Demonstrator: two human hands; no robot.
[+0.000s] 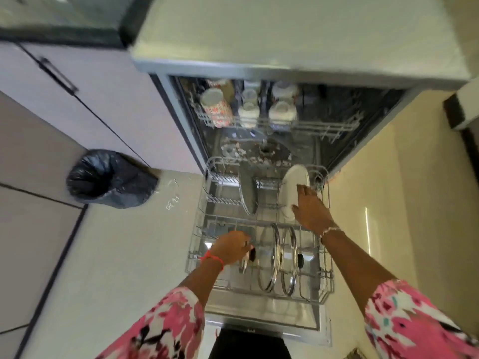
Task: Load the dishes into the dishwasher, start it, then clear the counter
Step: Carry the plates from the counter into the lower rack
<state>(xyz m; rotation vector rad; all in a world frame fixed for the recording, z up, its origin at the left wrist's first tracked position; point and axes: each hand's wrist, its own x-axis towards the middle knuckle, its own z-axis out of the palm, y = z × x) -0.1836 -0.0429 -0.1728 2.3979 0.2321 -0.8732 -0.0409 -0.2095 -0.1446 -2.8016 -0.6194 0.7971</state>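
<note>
The dishwasher stands open with its lower rack (pixel 327 281) pulled out over the door. My right hand (pixel 309 207) rests on a white plate (pixel 293 182) standing upright in the rack's far right part, fingers fairly straight against it. My left hand (pixel 232 246) grips the black knob of a glass lid (pixel 245 263) at the rack's near left. Two more glass lids (pixel 270 260) (pixel 290 263) stand upright in the near row. A dark grey plate (pixel 248 193) stands in the rack's middle. The upper rack (pixel 326 128) holds cups and a patterned mug (pixel 217 107).
A bin lined with a black bag (pixel 108 177) stands on the floor to the left of the dishwasher. Pale cabinet doors (pixel 77 94) run along the left. The worktop (pixel 285 29) overhangs the dishwasher. A wall runs along the right side.
</note>
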